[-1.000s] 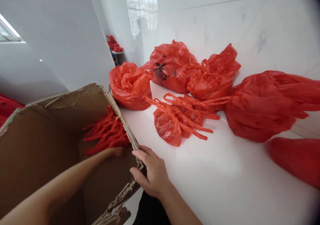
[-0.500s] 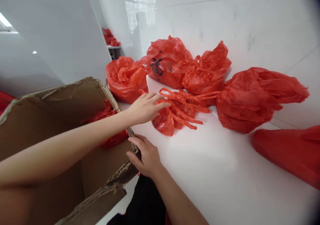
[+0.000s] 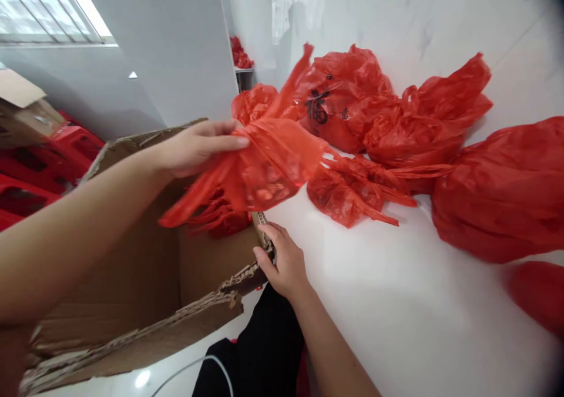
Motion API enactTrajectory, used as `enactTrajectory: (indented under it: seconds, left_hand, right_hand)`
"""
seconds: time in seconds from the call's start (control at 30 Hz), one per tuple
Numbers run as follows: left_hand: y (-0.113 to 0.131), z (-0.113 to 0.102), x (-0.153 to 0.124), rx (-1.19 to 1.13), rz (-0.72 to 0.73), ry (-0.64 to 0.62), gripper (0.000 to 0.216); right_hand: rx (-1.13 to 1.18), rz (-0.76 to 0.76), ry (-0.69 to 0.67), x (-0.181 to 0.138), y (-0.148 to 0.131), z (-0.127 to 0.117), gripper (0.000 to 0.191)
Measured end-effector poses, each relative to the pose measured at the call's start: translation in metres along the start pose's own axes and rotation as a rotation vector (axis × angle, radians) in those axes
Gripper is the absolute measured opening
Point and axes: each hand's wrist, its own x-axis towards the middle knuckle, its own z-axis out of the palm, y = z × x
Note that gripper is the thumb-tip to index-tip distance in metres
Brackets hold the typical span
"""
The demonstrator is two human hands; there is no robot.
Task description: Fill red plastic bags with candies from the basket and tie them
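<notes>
My left hand pinches a small tied red plastic bag and holds it in the air over the corner of an open cardboard box. More red bags lie inside the box. My right hand grips the box's torn near corner at the edge of the white counter. A bundle of small tied red bags lies on the counter just right of the lifted one.
Larger stuffed red bags stand along the tiled wall: one with a black character, one behind it, one at far right. Red crates and another carton sit at left.
My left hand came out of the box, reached to the bundle on the counter, took one small red bag and lifted it back over the box. My right hand stayed on the box corner.
</notes>
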Motion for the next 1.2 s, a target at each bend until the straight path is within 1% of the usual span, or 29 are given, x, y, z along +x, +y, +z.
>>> enactTrajectory:
  seconds: [0.03, 0.1, 0.17, 0.2, 0.23, 0.27, 0.33, 0.4, 0.47, 0.53, 0.6, 0.67, 0.73, 0.8, 0.87, 0.93, 0.97, 1.0, 1.03, 1.07, 1.1, 1.13, 1.17, 1.2]
  left_hand:
    - [-0.008, -0.016, -0.005, -0.098, -0.066, -0.109, 0.037]
    - [-0.033, -0.042, -0.012, -0.173, -0.247, -0.266, 0.045]
    - [-0.066, -0.054, -0.019, -0.140, -0.440, -0.380, 0.048]
    - [-0.085, -0.053, -0.024, -0.117, -0.511, -0.442, 0.048]
    - [-0.105, -0.049, -0.030, -0.085, -0.558, -0.536, 0.047]
    - [-0.125, -0.040, -0.036, -0.059, -0.586, -0.599, 0.044]
    - [-0.164, -0.015, -0.049, -0.013, -0.611, -0.669, 0.038]
    - [-0.197, 0.015, -0.060, 0.047, -0.619, -0.697, 0.033]
    - [-0.222, 0.043, -0.066, 0.130, -0.622, -0.691, 0.032]
    - [-0.238, 0.062, -0.067, 0.218, -0.614, -0.651, 0.030]
    - [-0.246, 0.073, -0.063, 0.296, -0.591, -0.570, 0.031]
    - [-0.248, 0.076, -0.057, 0.353, -0.555, -0.454, 0.030]
    - [-0.241, 0.070, -0.047, 0.391, -0.505, -0.310, 0.025]
    - [-0.224, 0.059, -0.031, 0.412, -0.431, -0.131, 0.018]
    - [-0.193, 0.044, -0.008, 0.424, -0.329, 0.077, 0.017]
    - [-0.147, 0.034, 0.015, 0.421, -0.197, 0.279, 0.027]
    - [-0.120, 0.033, 0.025, 0.404, -0.081, 0.391, 0.029]
    - [-0.092, 0.036, 0.033, 0.341, 0.183, 0.527, 0.029]
    - [-0.065, 0.043, 0.040, 0.309, 0.457, 0.572, 0.027]
    - [-0.040, 0.055, 0.044, 0.336, 0.665, 0.511, 0.025]
    - [-0.019, 0.071, 0.047, 0.413, 0.834, 0.400, 0.023]
    - [-0.003, 0.090, 0.050, 0.507, 0.934, 0.285, 0.023]
    - [0.008, 0.111, 0.052, 0.619, 0.984, 0.167, 0.024]
    - [0.014, 0.132, 0.056, 0.718, 0.996, 0.075, 0.027]
  right_hand:
    - [0.003, 0.000, -0.002, 0.000, 0.000, 0.000, 0.042]
    - [0.008, 0.000, 0.000, 0.000, 0.000, 0.000, 0.042]
    - [0.011, -0.001, 0.000, 0.000, -0.001, 0.000, 0.041]
    - [0.012, -0.002, 0.001, 0.000, -0.001, 0.000, 0.041]
    - [0.012, -0.003, 0.003, 0.000, -0.001, 0.000, 0.040]
    - [0.013, -0.004, 0.002, 0.000, -0.001, 0.000, 0.040]
    - [0.016, -0.007, 0.001, 0.001, -0.001, 0.000, 0.040]
    - [0.015, -0.011, 0.001, 0.001, -0.001, 0.000, 0.040]
    - [0.012, -0.011, 0.000, 0.001, -0.001, 0.000, 0.040]
    - [0.010, -0.012, -0.001, 0.001, -0.001, 0.000, 0.040]
    - [0.012, -0.018, 0.003, 0.002, -0.001, 0.000, 0.040]
    - [0.014, -0.020, 0.006, 0.002, -0.001, 0.000, 0.040]
    - [0.016, -0.016, 0.004, 0.001, -0.001, 0.000, 0.040]
    - [0.018, -0.013, 0.004, 0.001, -0.001, 0.000, 0.041]
    - [0.021, -0.015, 0.007, 0.001, -0.002, 0.000, 0.041]
    - [0.019, -0.016, 0.004, 0.002, -0.002, 0.000, 0.041]
    - [0.016, -0.016, 0.002, 0.002, -0.002, -0.001, 0.041]
    - [0.012, -0.014, 0.002, 0.002, -0.002, -0.001, 0.041]
    - [0.007, -0.008, 0.002, 0.002, -0.002, -0.001, 0.042]
    - [0.002, -0.002, 0.001, 0.003, -0.003, -0.001, 0.042]
    - [-0.003, 0.003, 0.000, 0.003, -0.003, -0.002, 0.042]
    - [-0.007, 0.010, -0.003, 0.003, -0.003, -0.002, 0.042]
    - [-0.010, 0.015, -0.007, 0.003, -0.003, -0.002, 0.043]
    - [-0.013, 0.019, -0.011, 0.002, -0.003, -0.002, 0.043]
